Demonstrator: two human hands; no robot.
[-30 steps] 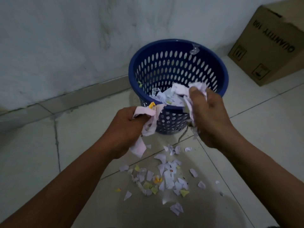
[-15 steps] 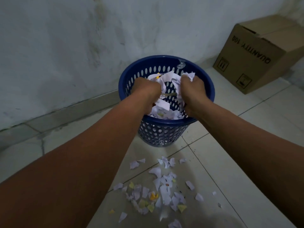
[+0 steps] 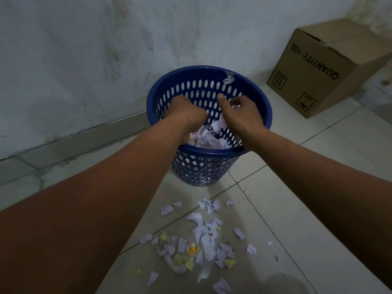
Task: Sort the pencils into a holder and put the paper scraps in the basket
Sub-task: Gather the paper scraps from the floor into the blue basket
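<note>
A: And there it goes! A second ago we have both fists packed with paper on the near side of the rim. Now the left hand (image 3: 186,112) and right hand (image 3: 246,112) hang over the mouth of the blue basket (image 3: 269,115), and the wads are gone from the grip

B: We see where they land, too: the dropped paper (image 3: 209,137) lies heaped directly below the fingertips, inside the basket

A: Fingers? The left ones curl down past the knuckles, hidden from us, so we cannot tell if they hold anything. On the right the index finger (image 3: 220,97) lifts clear, and the others hang loosely curled over a white fleck. Pinched or falling, we cannot say

B: So we judge this load delivered. But look back behind the wrists, towards us: the floor scraps (image 3: 203,240) lie scattered on the tiles, well short of the fingers

A: More handfuls needed, then, and we see no pencils or holder anywhere yet
</note>
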